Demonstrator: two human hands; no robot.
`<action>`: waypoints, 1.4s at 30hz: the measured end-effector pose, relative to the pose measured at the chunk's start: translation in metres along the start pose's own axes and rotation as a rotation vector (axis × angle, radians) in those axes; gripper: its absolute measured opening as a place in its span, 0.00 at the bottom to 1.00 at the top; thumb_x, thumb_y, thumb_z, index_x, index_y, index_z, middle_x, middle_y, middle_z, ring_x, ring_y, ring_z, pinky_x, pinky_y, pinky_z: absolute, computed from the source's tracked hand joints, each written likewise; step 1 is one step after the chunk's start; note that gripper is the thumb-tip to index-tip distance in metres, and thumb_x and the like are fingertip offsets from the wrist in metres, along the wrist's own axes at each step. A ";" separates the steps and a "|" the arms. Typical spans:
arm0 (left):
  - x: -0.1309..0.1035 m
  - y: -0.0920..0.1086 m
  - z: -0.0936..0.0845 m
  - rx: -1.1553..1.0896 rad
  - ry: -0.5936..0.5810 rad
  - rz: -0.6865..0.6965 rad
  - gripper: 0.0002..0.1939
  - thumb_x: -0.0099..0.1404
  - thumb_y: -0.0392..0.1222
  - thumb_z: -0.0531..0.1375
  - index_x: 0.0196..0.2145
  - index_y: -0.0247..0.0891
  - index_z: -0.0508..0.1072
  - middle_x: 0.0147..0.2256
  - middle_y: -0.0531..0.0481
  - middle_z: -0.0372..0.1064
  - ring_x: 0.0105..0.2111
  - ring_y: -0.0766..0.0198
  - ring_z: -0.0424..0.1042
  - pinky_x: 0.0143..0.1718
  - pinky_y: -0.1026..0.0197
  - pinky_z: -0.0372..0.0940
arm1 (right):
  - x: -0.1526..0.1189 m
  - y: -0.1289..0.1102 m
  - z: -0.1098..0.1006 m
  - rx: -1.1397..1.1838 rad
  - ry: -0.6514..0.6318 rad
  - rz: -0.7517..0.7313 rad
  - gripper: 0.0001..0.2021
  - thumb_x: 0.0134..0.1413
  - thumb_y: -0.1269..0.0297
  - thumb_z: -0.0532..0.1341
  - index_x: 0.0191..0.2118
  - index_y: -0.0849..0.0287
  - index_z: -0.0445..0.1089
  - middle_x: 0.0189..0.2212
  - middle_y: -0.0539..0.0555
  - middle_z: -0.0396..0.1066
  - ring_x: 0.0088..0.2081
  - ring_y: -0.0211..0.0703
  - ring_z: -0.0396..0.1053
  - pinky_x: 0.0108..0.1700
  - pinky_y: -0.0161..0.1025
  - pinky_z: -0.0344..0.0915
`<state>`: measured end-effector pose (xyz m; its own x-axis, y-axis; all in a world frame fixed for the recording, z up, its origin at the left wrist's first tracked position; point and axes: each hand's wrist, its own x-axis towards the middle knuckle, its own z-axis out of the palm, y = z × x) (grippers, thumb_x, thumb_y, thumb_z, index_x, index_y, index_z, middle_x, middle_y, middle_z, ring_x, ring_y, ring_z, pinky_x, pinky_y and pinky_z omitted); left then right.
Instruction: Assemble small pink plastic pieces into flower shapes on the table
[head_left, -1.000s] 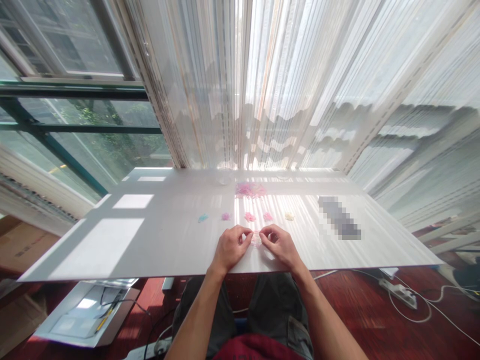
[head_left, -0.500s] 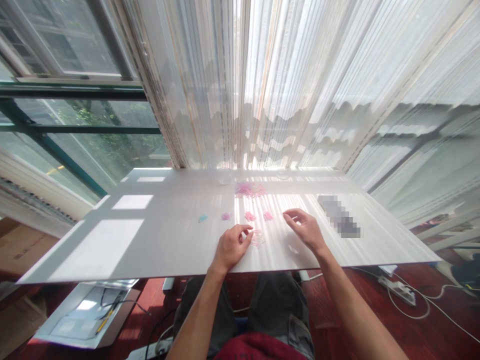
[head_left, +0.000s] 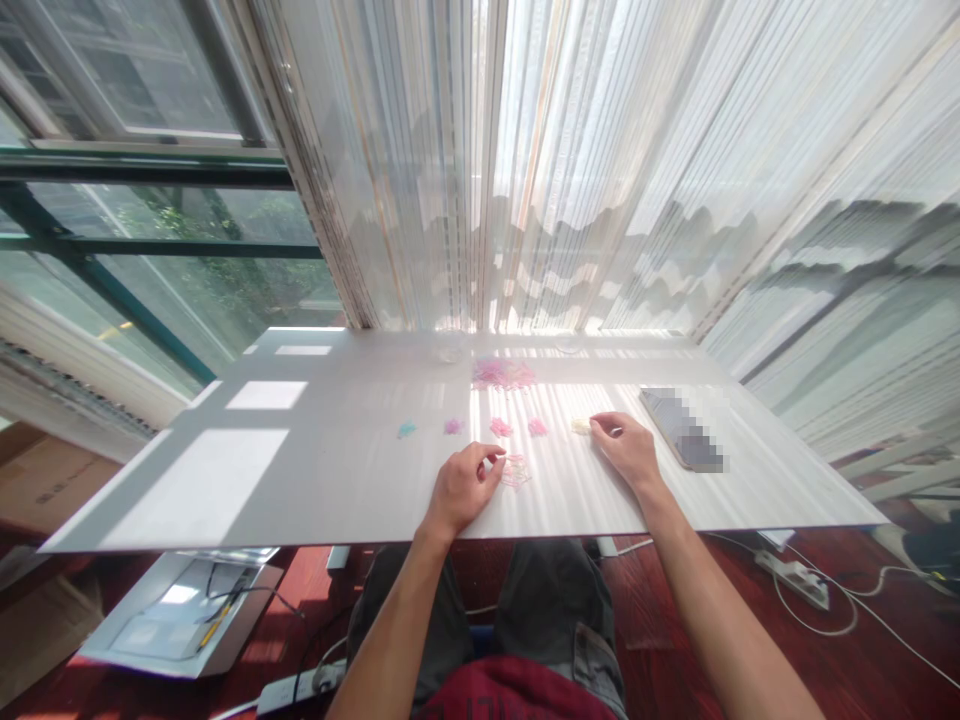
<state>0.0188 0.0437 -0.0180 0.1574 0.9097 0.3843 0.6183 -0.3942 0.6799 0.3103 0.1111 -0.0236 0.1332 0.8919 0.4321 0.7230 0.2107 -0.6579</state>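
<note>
- Right hand (head_left: pixel 626 448): positioned right of the frame's centre; thumb and forefinger are brought close together at the right edge of the pale yellow pile (head_left: pixel 580 426); whether a piece is pinched cannot be told; the narrow finger posture presumably suits such small pieces.
- Left hand (head_left: pixel 463 490): rests low at the centre of the frame; fingers are curled, thumb and forefinger tips nearly meeting beside the pink openwork piece (head_left: pixel 517 470); whether they grip it cannot be told; the hand probably serves to steady it.
- Row across the middle of the frame, left to right: teal pile (head_left: pixel 406 430), purple pile (head_left: pixel 453 426), red-pink pile (head_left: pixel 500 428), pink pile (head_left: pixel 537 427), then pale yellow; the spacing apparently keeps colours separate and within reach.
- Large mixed pile (head_left: pixel 502 374): lies above the row on the white table (head_left: pixel 360 490), likely set back to leave hand room.
</note>
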 end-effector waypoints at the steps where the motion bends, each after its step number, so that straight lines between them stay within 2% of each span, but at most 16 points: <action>1: 0.000 0.000 0.000 0.000 -0.001 0.001 0.08 0.68 0.41 0.59 0.43 0.41 0.76 0.35 0.51 0.76 0.27 0.67 0.70 0.35 0.62 0.68 | 0.000 0.000 0.000 -0.007 -0.001 -0.004 0.13 0.51 0.55 0.60 0.32 0.57 0.77 0.33 0.56 0.79 0.29 0.45 0.72 0.38 0.43 0.70; 5: 0.000 0.000 0.000 0.005 0.003 0.002 0.08 0.68 0.40 0.59 0.43 0.41 0.77 0.34 0.51 0.76 0.27 0.67 0.70 0.35 0.62 0.68 | -0.001 0.000 0.001 -0.011 -0.007 -0.017 0.12 0.49 0.57 0.60 0.33 0.57 0.77 0.31 0.55 0.78 0.28 0.45 0.71 0.38 0.43 0.70; 12: 0.000 -0.001 0.000 0.017 0.006 0.006 0.08 0.68 0.40 0.59 0.42 0.41 0.76 0.34 0.51 0.76 0.28 0.66 0.70 0.36 0.62 0.67 | -0.001 -0.002 0.001 0.016 0.024 0.008 0.12 0.50 0.58 0.58 0.33 0.57 0.76 0.33 0.56 0.78 0.27 0.43 0.70 0.38 0.43 0.70; 18: 0.002 0.001 0.000 0.071 -0.027 0.061 0.09 0.64 0.33 0.59 0.41 0.41 0.76 0.37 0.50 0.76 0.33 0.62 0.73 0.42 0.57 0.65 | -0.011 -0.021 -0.003 0.052 0.105 -0.070 0.11 0.55 0.59 0.57 0.36 0.57 0.75 0.31 0.55 0.76 0.27 0.43 0.67 0.33 0.42 0.68; 20: 0.002 0.002 -0.001 0.110 -0.057 0.077 0.10 0.62 0.33 0.60 0.41 0.42 0.76 0.38 0.49 0.76 0.37 0.59 0.73 0.43 0.55 0.64 | -0.022 -0.035 -0.001 0.074 0.030 -0.159 0.10 0.57 0.61 0.57 0.36 0.56 0.75 0.31 0.54 0.74 0.28 0.44 0.67 0.34 0.42 0.68; 24: 0.001 0.004 0.000 0.186 -0.065 0.071 0.08 0.63 0.37 0.62 0.41 0.43 0.77 0.37 0.49 0.75 0.41 0.56 0.72 0.45 0.53 0.62 | -0.041 -0.063 0.013 0.155 -0.279 -0.296 0.08 0.59 0.63 0.58 0.37 0.56 0.75 0.31 0.54 0.73 0.32 0.44 0.69 0.35 0.40 0.68; 26: 0.001 0.004 0.001 0.204 -0.051 0.064 0.06 0.64 0.38 0.63 0.39 0.43 0.78 0.37 0.48 0.75 0.41 0.56 0.71 0.45 0.53 0.61 | -0.046 -0.072 0.021 0.154 -0.372 -0.324 0.07 0.58 0.65 0.59 0.37 0.56 0.75 0.32 0.54 0.73 0.33 0.44 0.70 0.37 0.41 0.68; 31: 0.001 0.004 0.001 0.218 -0.066 0.047 0.03 0.65 0.38 0.62 0.34 0.41 0.77 0.36 0.49 0.75 0.41 0.56 0.71 0.44 0.54 0.61 | -0.049 -0.077 0.029 0.147 -0.393 -0.327 0.07 0.58 0.68 0.58 0.37 0.57 0.74 0.32 0.55 0.71 0.36 0.46 0.70 0.41 0.43 0.68; 42: 0.001 0.002 -0.003 0.059 -0.034 0.062 0.03 0.67 0.40 0.61 0.36 0.41 0.76 0.36 0.50 0.74 0.33 0.62 0.73 0.43 0.56 0.64 | -0.052 -0.085 0.032 0.217 -0.399 -0.328 0.07 0.60 0.64 0.60 0.39 0.57 0.75 0.33 0.55 0.72 0.35 0.45 0.70 0.39 0.41 0.68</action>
<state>0.0184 0.0436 -0.0145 0.2219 0.8880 0.4027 0.6510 -0.4424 0.6168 0.2201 0.0597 -0.0099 -0.3727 0.8391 0.3963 0.5214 0.5426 -0.6586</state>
